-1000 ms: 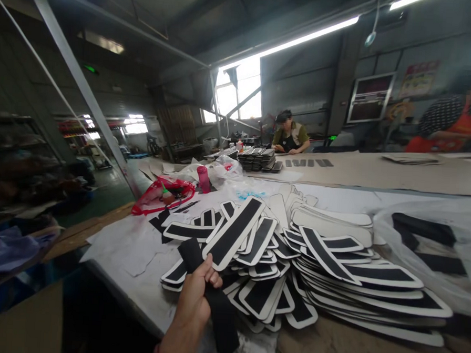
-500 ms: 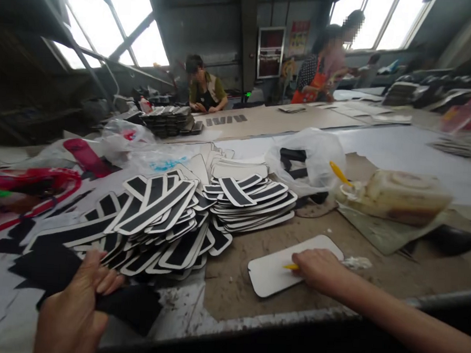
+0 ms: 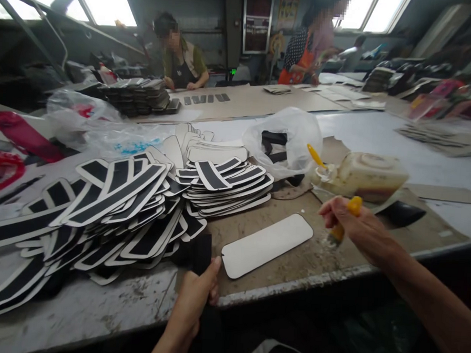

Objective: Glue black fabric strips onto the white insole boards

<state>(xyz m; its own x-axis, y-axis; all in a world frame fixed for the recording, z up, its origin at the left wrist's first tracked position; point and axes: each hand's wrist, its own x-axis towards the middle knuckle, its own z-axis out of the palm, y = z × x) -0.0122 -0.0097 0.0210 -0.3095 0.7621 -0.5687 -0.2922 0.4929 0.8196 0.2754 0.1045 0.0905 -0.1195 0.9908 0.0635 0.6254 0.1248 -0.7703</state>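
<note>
My left hand [image 3: 197,295] is closed at the table's front edge, pinching a black strip [image 3: 200,251] that partly hides behind the fingers. Its thumb is close to the notched left end of a white rounded panel [image 3: 267,246], which lies flat on the brown board. In my right hand [image 3: 351,219] is a brush with a yellow handle [image 3: 353,205]. The bristles point down near white residue on the board, right of the panel. To the left spreads a heap of white panels with black strips on them [image 3: 116,191].
A glue-stained plastic jug [image 3: 370,175] lies on its side, another yellow-handled tool [image 3: 315,154] at its mouth. Behind the panels are a clear plastic bag [image 3: 301,132] and a stack of plain white panels [image 3: 217,152]. Several people work across the table.
My left hand has moved right from the black pieces to the panel's left end, carrying a black strip. My right hand has lifted the brush off the panel to its right. The view has shifted.
</note>
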